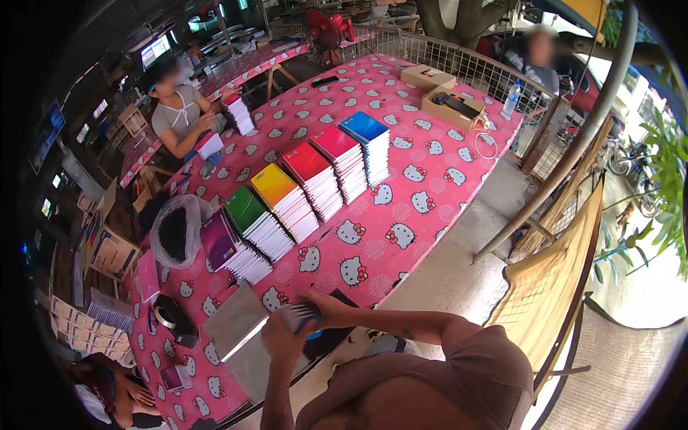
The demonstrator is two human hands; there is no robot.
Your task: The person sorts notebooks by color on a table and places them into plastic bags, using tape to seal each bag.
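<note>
Both hands are in close now: the left hand [282,335] curls around one side of a small blue-covered bundle of notebooks [313,334], and the right hand [326,309] grips the other, fingers bent (exactly how tightly, I can't tell). That bundle sits between the palms at the near edge of the pink table [326,259], just beside a grey board [233,315]. Beyond, six notebook stacks [272,185] line up diagonally, purple through blue, while across the table a seated co-worker [175,118] handles notebooks too.
</note>
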